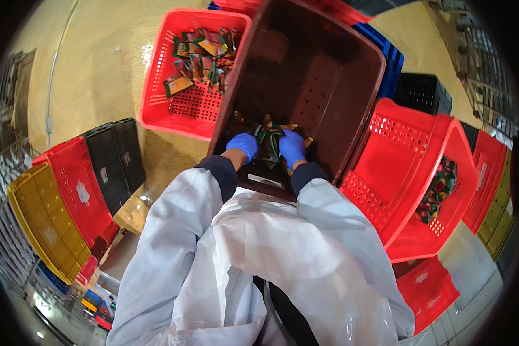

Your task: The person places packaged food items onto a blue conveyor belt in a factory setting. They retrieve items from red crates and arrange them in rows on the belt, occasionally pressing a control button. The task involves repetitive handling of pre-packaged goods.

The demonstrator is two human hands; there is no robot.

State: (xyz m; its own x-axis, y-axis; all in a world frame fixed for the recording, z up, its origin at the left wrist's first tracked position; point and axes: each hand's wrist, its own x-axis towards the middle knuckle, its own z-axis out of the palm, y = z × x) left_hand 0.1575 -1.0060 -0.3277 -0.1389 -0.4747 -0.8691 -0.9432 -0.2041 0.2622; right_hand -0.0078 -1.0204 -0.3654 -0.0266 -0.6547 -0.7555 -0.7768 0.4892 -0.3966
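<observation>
Both my hands wear blue gloves and reach into a dark maroon perforated crate (328, 63) tilted toward me. My left hand (243, 144) and my right hand (291, 147) close together around a bunch of small green, red and gold packets (269, 134) lying at the crate's near bottom corner. My arms are in white sleeves with dark cuffs. The rest of the crate's floor looks bare.
A red crate (173, 98) with similar packets sits at upper left. Another red crate (438, 173) on the right is tipped on its side with packets inside. Stacked red, black and yellow crates (69, 190) stand at left; blue and black crates lie behind.
</observation>
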